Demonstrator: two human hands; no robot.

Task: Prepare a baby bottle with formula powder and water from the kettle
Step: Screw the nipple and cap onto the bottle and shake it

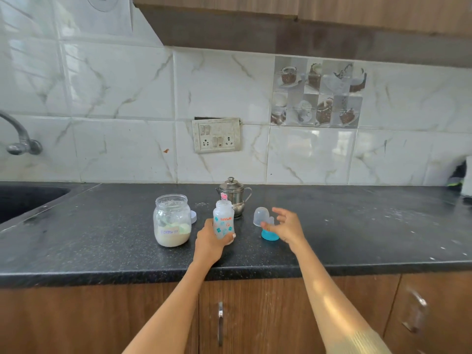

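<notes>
My left hand grips the lower part of the open baby bottle, which stands upright on the black counter. Just right of it, my right hand hovers with fingers spread, touching or very close to the bottle's blue collar with teat. The clear cap sits tilted on top of that collar. A lidless glass jar of white formula powder stands left of the bottle. Behind the bottle is a small steel kettle with its lid on.
The jar's white lid lies behind the jar. A dark sink with a tap is at far left. A wall socket panel sits above the kettle. Cabinet doors are below the counter edge.
</notes>
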